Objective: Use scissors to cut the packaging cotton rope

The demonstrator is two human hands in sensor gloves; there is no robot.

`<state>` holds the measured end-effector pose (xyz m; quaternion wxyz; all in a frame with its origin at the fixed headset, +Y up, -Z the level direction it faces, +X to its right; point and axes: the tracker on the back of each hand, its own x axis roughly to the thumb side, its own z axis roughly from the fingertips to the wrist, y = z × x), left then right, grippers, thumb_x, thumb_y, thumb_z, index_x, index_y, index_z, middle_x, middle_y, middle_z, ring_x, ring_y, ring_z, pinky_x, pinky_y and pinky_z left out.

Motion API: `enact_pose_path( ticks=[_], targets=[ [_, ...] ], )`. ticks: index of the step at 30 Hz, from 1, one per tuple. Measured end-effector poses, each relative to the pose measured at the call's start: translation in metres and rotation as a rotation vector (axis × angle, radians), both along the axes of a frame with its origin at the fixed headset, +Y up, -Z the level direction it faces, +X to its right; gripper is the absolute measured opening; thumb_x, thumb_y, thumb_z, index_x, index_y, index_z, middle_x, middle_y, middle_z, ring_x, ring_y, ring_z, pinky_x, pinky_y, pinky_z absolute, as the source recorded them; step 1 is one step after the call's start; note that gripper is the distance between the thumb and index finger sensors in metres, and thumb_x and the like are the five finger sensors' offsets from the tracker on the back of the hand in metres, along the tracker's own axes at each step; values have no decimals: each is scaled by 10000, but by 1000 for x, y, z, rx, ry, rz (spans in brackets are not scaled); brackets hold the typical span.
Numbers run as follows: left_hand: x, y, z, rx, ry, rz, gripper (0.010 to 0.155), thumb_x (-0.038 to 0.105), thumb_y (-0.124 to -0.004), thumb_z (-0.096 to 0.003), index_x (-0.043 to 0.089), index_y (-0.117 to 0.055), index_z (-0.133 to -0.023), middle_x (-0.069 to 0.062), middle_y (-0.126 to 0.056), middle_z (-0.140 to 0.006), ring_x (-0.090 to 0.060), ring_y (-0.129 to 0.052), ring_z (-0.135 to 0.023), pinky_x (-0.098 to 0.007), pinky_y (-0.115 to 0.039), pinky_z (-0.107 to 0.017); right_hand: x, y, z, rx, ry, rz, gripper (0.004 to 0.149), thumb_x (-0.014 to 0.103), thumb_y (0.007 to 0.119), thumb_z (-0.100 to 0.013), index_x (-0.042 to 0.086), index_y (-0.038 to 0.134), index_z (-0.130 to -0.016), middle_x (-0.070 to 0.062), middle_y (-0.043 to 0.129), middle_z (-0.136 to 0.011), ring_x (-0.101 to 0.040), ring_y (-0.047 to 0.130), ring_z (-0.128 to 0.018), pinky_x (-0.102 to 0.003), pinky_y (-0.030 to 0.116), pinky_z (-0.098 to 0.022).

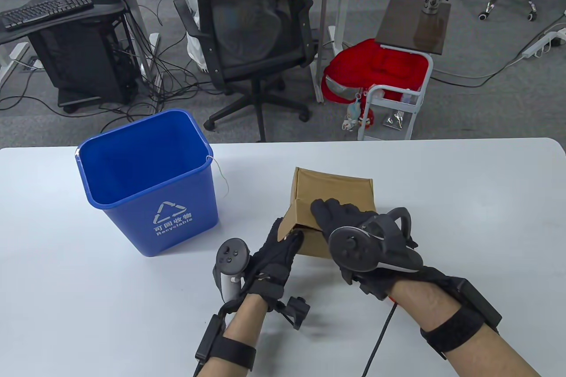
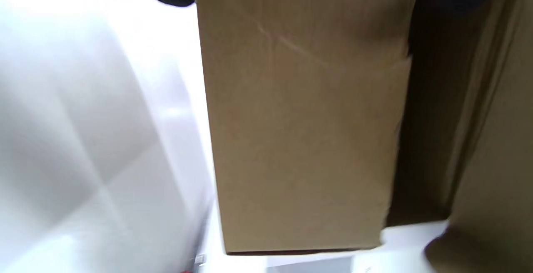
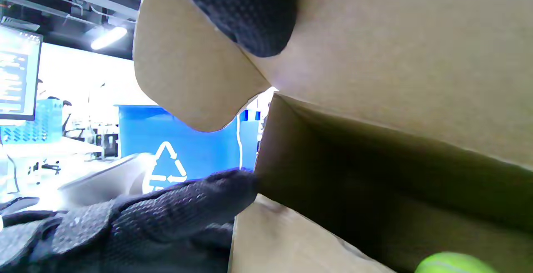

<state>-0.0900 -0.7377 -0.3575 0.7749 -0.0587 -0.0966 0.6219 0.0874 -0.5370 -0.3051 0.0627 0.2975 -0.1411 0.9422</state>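
Opening the cardboard box (image 1: 332,191) at frame center, I am lifting its flap with my right hand (image 1: 349,229) while my left hand (image 1: 276,253) steadies the near corner. A thin rope (image 1: 221,173) is hanging from the blue bin (image 1: 146,182); scissors are not showing.

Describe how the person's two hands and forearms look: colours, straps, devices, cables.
Both the left hand and the right hand wear black knitted gloves. A dark grey, round-faced tracker sits on the right hand's back; the left hand's tracker has a pale handle. Forearms are bare, with black wrist straps carrying small black boxes. A black cable hangs below the right wrist.
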Motion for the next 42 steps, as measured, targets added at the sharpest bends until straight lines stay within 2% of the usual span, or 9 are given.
enact_pose_path(
  ticks=[7, 14, 17, 20, 25, 31, 34, 37, 42],
  targets=[
    [-6, -15, -2, -45, 95, 205, 926, 598, -749, -588, 91, -214, -1147, -389, -146, -1087, -701, -452, -904, -754, -556, -594, -7, 8, -1, 5, 21, 37, 492, 145, 814, -460, 5, 824, -932, -320, 938, -871, -554, 980, -631, -640, 861, -353],
    [-23, -19, -4, 26, 191, 139, 851, 589, -744, -566, 147, -319, -1156, -341, -231, -1113, -708, -499, -870, -745, -613, -540, 4, 40, -37, 62, -54, -28, 499, 138, 818, -466, 25, 811, -951, -303, 925, -901, -546, 958, -664, -656, 824, -404],
    [-25, -18, -5, 35, 182, 173, 842, 593, -751, -560, 161, -347, -1160, -332, -246, -1124, -699, -495, -876, -743, -609, -543, 10, 53, -52, 194, -119, 13, 508, 200, 831, -478, 73, 802, -969, -254, 920, -932, -526, 917, -738, -681, 779, -477],
    [-26, -19, -4, 17, 184, 204, 831, 595, -749, -559, 134, -397, -1154, -346, -296, -1119, -705, -529, -849, -735, -623, -528, 31, 70, -84, 350, -277, 59, 659, 356, 855, -467, 89, 688, -1045, -241, 803, -1042, -524, 783, -886, -732, 662, -607],
    [-33, -24, -3, -40, 200, 293, 821, 595, -748, -560, 125, -423, -1150, -352, -319, -1116, -710, -537, -837, -734, -623, -524, 89, 76, -126, 323, -691, 46, 859, 569, 814, -411, 115, 577, -1101, -233, 666, -1129, -527, 630, -987, -757, 559, -666],
    [-34, -21, -5, -25, 198, 301, 827, 605, -732, -569, 135, -388, -1156, -339, -293, -1124, -698, -520, -859, -728, -620, -543, 101, 58, -114, 366, -576, -50, 755, 535, 801, -447, 112, 649, -1053, -212, 775, -1016, -486, 741, -858, -682, 669, -608],
    [-33, -22, -5, -18, 191, 338, 831, 603, -736, -567, 134, -384, -1155, -334, -289, -1127, -694, -515, -866, -728, -617, -549, 81, 47, -95, 460, -389, 9, 620, 500, 826, -446, 138, 782, -947, -122, 946, -762, -369, 907, -609, -546, 830, -442],
    [-34, -22, -5, -9, 192, 334, 827, 607, -744, -563, 139, -404, -1154, -328, -305, -1129, -692, -522, -865, -726, -619, -546, 51, 22, -80, 263, -120, 78, 534, 435, 867, -423, 139, 876, -868, -111, 1021, -653, -355, 969, -495, -517, 873, -339],
    [-35, -19, -6, 17, 162, 323, 820, 609, -753, -560, 135, -436, -1148, -323, -340, -1132, -689, -533, -858, -724, -620, -547, 3, -29, -57, -20, 55, 257, 675, 441, 904, -392, 131, 781, -979, -191, 916, -910, -454, 897, -735, -593, 823, -437]
  ],
)
